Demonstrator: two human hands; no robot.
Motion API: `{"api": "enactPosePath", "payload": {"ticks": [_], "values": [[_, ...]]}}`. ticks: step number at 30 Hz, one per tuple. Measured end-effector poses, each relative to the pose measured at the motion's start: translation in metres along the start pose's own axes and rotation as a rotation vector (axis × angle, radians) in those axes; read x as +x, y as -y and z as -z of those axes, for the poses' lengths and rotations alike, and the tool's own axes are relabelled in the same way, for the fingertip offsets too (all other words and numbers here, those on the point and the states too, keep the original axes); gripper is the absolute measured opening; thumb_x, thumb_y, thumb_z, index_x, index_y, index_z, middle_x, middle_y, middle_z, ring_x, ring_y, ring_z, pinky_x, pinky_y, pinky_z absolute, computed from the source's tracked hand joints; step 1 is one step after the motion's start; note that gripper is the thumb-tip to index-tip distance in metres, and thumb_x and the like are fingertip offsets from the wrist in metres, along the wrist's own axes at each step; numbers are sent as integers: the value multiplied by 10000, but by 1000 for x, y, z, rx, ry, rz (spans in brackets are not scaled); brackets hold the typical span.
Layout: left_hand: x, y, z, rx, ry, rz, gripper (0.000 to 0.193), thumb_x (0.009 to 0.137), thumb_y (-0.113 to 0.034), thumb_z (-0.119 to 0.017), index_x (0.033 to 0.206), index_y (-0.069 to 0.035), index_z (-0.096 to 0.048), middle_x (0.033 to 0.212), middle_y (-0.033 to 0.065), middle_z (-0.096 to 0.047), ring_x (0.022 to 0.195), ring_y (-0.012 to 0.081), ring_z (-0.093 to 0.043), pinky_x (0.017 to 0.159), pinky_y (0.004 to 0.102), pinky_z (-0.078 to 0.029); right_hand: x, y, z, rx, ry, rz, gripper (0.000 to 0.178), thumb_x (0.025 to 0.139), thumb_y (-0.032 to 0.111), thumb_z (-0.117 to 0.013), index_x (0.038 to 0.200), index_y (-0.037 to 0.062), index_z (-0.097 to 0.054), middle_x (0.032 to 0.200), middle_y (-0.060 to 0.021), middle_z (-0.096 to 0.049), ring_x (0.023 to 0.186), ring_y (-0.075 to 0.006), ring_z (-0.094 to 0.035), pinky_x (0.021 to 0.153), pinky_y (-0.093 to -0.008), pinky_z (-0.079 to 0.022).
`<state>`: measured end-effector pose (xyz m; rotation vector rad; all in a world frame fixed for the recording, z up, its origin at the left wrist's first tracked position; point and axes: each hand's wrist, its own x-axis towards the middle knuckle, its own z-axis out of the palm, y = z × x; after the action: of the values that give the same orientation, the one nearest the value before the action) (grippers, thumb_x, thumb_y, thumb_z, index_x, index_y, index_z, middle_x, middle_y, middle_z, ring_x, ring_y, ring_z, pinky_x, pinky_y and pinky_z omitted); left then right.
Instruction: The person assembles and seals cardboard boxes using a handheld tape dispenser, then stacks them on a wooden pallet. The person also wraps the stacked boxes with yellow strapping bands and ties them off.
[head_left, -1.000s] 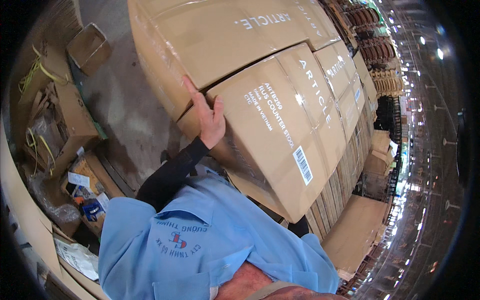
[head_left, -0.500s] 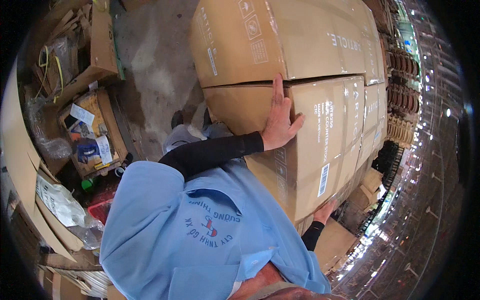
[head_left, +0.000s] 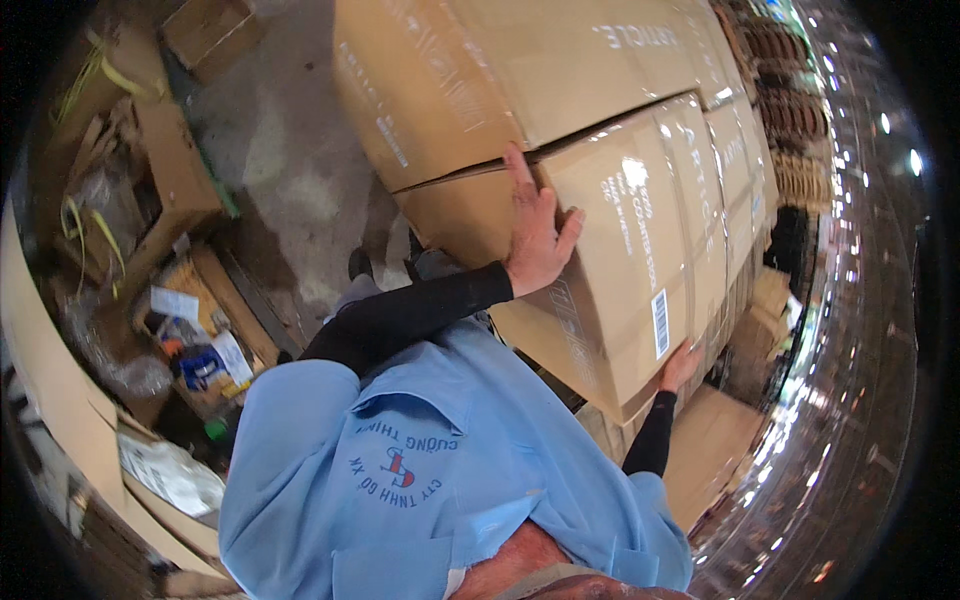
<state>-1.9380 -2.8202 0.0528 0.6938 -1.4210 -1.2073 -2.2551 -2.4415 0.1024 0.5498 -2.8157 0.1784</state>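
Observation:
A large brown cardboard carton [head_left: 640, 230] with white print and a barcode label stands in front of me. A second brown carton [head_left: 590, 65] sits against it, with a narrow dark gap between them. My left hand [head_left: 540, 235] lies on the near carton's corner, fingers stretched out and fingertips at the gap. Low on the label side, below the barcode, my right hand [head_left: 682, 367] presses against the same carton. Its fingers look extended, though partly hidden by the angle. Clear tape runs over both cartons.
On the left are an open carton of scraps [head_left: 175, 165], a wooden tray [head_left: 215, 270] with papers and tools, and cardboard sheets [head_left: 50, 370]. Stacked brown wooden parts [head_left: 790, 115] stand at the far right. A flat cardboard piece [head_left: 715, 440] lies beside my right arm.
The view has turned, so the cartons sit tilted and the clutter on the left has shifted downward. Both hands stay on the near carton, and more of my right forearm shows.

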Motion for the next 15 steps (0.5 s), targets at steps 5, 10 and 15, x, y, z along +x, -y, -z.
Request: {"api": "enactPosePath", "payload": {"ticks": [5,10,15], "values": [[1,0,5,8,76,-5,368,907,-151,-634,1019,123,-416,1518,405,166,1432,562,97,1159,575,-47,15,126,-5,127,138,185,611,991,399,-468,1346,-99,-462,1388,-329,-454,1328,-439,-400,1124,-470,-300],[1,17,12,71,60,-298,892,860,-96,-666,1513,29,-72,1580,297,131,1470,464,70,1174,529,-36,49,278,-22,104,90,345,709,959,517,-470,1438,1,-389,1480,-297,-349,1384,-448,-309,1134,-552,-223],[17,-9,82,-12,358,32,797,861,-49,-624,1509,37,-169,1599,258,-71,1487,384,-82,1189,477,-105,93,388,-35,137,159,425,786,949,603,-421,1463,13,-349,1524,-254,-297,1421,-438,-254,1149,-590,-161]]}}
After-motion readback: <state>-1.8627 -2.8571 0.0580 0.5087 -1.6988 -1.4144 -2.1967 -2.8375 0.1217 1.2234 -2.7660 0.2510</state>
